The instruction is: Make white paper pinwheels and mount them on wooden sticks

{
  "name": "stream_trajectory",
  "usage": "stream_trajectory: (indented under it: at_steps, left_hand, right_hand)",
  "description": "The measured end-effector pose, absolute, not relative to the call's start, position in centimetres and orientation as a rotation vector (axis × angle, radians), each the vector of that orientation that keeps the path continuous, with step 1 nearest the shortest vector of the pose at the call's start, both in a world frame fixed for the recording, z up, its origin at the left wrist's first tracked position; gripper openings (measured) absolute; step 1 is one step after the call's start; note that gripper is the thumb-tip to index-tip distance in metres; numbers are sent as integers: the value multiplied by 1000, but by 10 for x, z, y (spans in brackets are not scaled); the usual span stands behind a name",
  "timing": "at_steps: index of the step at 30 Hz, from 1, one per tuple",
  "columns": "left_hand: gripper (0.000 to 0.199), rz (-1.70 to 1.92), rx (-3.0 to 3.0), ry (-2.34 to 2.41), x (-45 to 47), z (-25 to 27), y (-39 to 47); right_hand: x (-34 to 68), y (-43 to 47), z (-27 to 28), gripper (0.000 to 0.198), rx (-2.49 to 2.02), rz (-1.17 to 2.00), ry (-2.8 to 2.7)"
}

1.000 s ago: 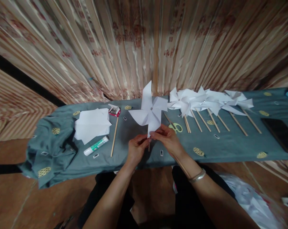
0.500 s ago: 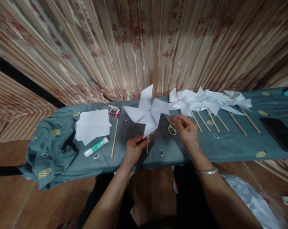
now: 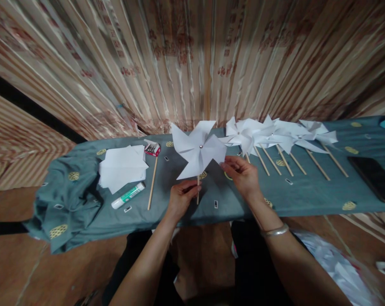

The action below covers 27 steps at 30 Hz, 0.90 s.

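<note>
A white paper pinwheel [image 3: 192, 148] with a silver pin at its centre stands upright over the middle of the table. My left hand [image 3: 182, 196] is closed around its wooden stick, just below the blades. My right hand [image 3: 243, 174], with a bangle on the wrist, pinches the tip of the right-hand blade between thumb and fingers. Behind that hand the yellow-green scissors are mostly hidden. Several finished pinwheels [image 3: 275, 134] lie in a row to the right, their sticks pointing toward me.
Left of the pinwheel lie a loose wooden stick [image 3: 152, 185], a small red box of pins [image 3: 152, 148], a glue stick [image 3: 127, 196] and stacked white paper [image 3: 124, 166]. A dark phone [image 3: 372, 178] rests at the right. The table's cloth [image 3: 84, 174] is bunched at the left end.
The pinwheel's blades have turned about the pin. My right hand has moved left from beside the scissors to the blade tip. My left hand keeps its hold on the stick.
</note>
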<state>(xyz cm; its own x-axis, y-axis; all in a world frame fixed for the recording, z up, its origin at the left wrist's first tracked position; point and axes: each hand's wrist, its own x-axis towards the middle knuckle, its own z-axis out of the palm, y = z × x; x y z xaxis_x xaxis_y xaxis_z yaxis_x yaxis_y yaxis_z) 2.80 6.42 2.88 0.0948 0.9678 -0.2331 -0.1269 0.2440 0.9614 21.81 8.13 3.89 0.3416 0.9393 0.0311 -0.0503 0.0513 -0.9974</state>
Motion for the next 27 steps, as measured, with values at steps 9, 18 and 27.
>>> stream_trajectory:
  at_steps: [9, 18, 27]
  left_hand:
    - [20, 1062, 1056, 1135, 28, 18, 65]
    - [18, 1053, 1098, 1151, 27, 18, 65]
    - [24, 981, 1122, 1096, 26, 14, 61]
  right_hand:
    - [186, 61, 45, 38, -1217, 1228, -945]
    - [199, 56, 53, 40, -1309, 1074, -1141]
    - [229, 71, 51, 46, -1247, 1013, -874]
